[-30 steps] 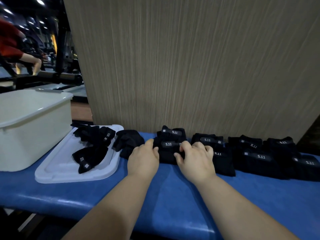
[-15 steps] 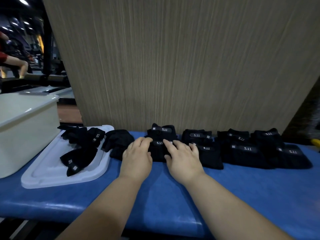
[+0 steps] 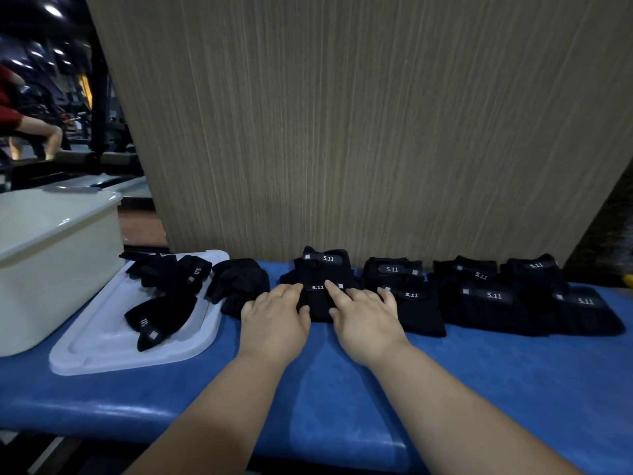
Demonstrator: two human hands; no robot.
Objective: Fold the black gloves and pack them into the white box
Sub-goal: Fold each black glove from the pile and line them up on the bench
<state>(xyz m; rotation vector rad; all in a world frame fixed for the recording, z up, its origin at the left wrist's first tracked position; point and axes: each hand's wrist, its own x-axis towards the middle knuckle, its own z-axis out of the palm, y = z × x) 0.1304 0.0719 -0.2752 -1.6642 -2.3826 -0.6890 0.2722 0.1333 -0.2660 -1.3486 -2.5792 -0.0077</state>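
**Two bare hands press flat on a folded black glove bundle on a blue bench**

Head camera, looking down along both forearms. The left hand (image 3: 274, 318) and right hand (image 3: 368, 318) lie side by side on a folded glove bundle (image 3: 323, 274) at the middle of a blue padded bench (image 3: 342, 406). Both hands are flat and relaxed, with the fingers laid out on the black fabric and gripping nothing. The right forefinger touches a grey "5.11" label on the bundle. That hand's outer fingers reach onto the neighbouring bundle. The hands cover the bundle's near half, so how its layers lie there cannot be told.

To the right, a row of folded gloves (image 3: 486, 298) runs along the back of the bench. They are black on black, so it is hard to make out where one bundle ends and the next begins.

Left of the hands lies a crumpled glove (image 3: 239, 286), just beside a white lid (image 3: 102, 347) that lies flat on the bench. More loose gloves (image 3: 161, 313) are heaped on the lid, their shapes merging in the dim light.

The white box (image 3: 51, 269) stands at the far left beside the lid and is cut off by the picture's edge. Its contents cannot be made out.

A wood-grain panel (image 3: 342, 132) rises behind the bench. In the far-left background a blurred person in red (image 3: 13, 114) is partly cut off.
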